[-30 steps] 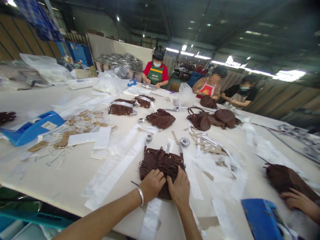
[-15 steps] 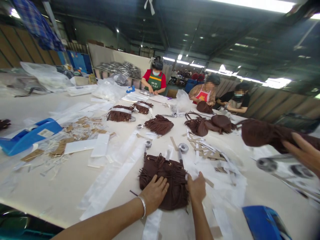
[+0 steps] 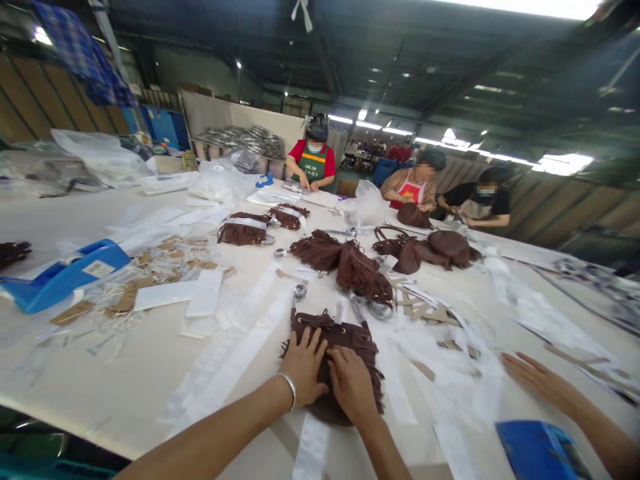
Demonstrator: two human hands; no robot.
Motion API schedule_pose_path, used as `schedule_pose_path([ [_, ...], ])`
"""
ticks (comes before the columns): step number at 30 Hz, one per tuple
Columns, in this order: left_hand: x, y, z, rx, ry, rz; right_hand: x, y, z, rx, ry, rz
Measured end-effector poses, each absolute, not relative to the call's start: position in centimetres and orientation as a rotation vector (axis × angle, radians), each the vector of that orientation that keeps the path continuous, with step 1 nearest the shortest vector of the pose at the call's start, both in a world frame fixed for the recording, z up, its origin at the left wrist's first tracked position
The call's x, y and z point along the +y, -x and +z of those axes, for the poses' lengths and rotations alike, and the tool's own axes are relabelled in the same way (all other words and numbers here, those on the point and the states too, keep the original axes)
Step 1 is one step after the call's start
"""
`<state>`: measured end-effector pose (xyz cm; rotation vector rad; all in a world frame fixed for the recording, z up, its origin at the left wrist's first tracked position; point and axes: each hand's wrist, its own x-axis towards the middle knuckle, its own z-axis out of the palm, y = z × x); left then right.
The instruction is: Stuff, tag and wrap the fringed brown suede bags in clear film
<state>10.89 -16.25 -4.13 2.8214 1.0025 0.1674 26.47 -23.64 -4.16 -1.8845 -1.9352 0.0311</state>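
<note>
A dark brown fringed handbag (image 3: 361,340) lies flat on the table in front of me. Its metal eyelets and a wrapped strap end (image 3: 300,292) show along the far edge. My left hand (image 3: 303,367), with a silver bracelet at the wrist, rests spread on the bag's left half. Beside it, my right hand (image 3: 351,383) lies on the middle of the bag, fingers slightly bent and pressed on the surface. Neither hand grips anything that I can see. A white strip (image 3: 311,447) runs out from beneath the bag's near edge.
Several brown fringed bags, one a folded bag (image 3: 365,273), lie beyond. Blue tape dispensers stand left (image 3: 95,267) and right (image 3: 540,447). Paper and card scraps (image 3: 175,260) cover parts of the table. A co-worker's hand (image 3: 540,380) reaches in from the right; other people work opposite.
My right hand has moved from the bag's right side onto its middle. My left hand has shifted up slightly. The co-worker's brown bag now lies beyond mine, and their hand has drawn back.
</note>
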Motion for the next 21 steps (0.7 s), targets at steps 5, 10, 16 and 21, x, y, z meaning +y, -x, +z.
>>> schedule_pose_path([
  [5,-18.6,-10.2,-5.9,1.616,-2.448,0.377,-23.5,-28.5,-8.0,-1.645,2.244,-0.25],
  [10,-19.9,-8.7,-4.2,1.666,-2.302,0.504,-24.1,-29.0,-9.2,-1.575,2.346,-0.275],
  [16,-12.3,-0.7,0.7,1.994,-2.104,0.302,-24.1,-29.1,-9.8,-1.548,2.322,-0.289],
  [21,-14.4,-4.8,1.8,1.591,-2.469,0.567,-23.8,-29.2,-10.2,-1.562,2.324,-0.335],
])
